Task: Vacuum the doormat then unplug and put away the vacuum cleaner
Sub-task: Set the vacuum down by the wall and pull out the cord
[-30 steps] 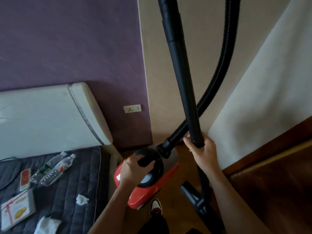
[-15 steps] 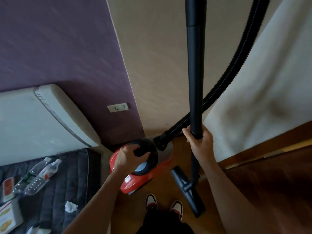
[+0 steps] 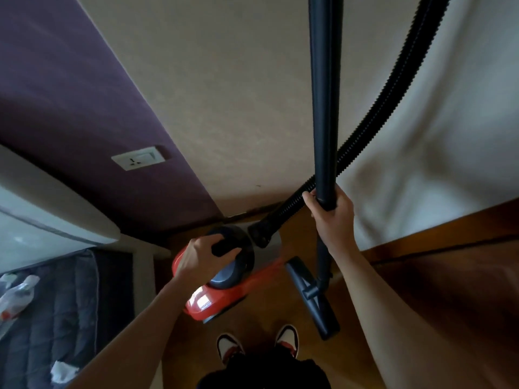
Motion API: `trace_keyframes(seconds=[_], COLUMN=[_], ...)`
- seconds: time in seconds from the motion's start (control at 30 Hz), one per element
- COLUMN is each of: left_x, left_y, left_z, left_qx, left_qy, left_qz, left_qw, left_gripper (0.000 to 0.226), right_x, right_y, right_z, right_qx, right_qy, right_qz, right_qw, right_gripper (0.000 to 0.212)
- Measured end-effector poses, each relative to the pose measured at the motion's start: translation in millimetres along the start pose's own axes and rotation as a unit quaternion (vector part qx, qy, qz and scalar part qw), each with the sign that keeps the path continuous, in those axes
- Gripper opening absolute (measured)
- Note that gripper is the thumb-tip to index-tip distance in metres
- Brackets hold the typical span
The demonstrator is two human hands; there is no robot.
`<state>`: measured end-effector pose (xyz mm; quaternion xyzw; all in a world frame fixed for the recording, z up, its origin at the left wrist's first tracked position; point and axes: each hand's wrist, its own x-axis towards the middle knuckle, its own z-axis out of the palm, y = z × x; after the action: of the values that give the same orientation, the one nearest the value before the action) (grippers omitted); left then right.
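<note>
A person's left hand clamps the red vacuum cleaner by its handle, right hand gripping the wand at 1 o'clock. The looping hose could snag and tip the load.

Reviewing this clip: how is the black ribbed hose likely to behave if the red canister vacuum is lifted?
The black ribbed hose probably flexes and swings: it bends in a loose arc from the red canister vacuum up out of frame. It likely won't support itself, unlike the straight black wand the right hand grips. Its ribs should resist slipping.
</note>
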<state>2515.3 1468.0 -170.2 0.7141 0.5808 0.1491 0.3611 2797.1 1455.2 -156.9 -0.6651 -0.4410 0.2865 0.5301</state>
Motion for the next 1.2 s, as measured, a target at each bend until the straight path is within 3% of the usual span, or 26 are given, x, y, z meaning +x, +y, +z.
trace_keyframes(seconds=[0.23,0.33,0.67,0.9,1.2], left_x=[64.0,92.2,170.0,207.2,239.0], left_y=[-85.0,-116.1,-197.5,-233.1,-245.8], left_z=[104.9,142.2,246.5,300.5,340.4], left_qx=[0.023,0.017,0.004,0.011,0.011], left_qy=[-0.027,-0.01,0.005,-0.012,-0.067], left_qz=[0.049,0.061,0.113,0.128,0.108], left_qw=[0.998,0.998,0.994,0.992,0.992], left_gripper=[0.012,0.016,0.019,0.019,0.021], right_x=[19.8,26.8,57.9,84.4,104.3], right_y=[132.9,178.5,300.2,348.4,387.4], right_z=[33.6,47.5,89.3,107.5,99.7], right_qx=[-0.009,-0.004,0.035,0.065,0.075], right_qy=[0.038,0.059,0.131,0.161,0.165], right_qz=[-0.018,-0.028,-0.047,-0.098,-0.086], right_qw=[0.999,0.998,0.99,0.98,0.98], right_gripper=[0.021,0.029,0.019,0.026,0.023])
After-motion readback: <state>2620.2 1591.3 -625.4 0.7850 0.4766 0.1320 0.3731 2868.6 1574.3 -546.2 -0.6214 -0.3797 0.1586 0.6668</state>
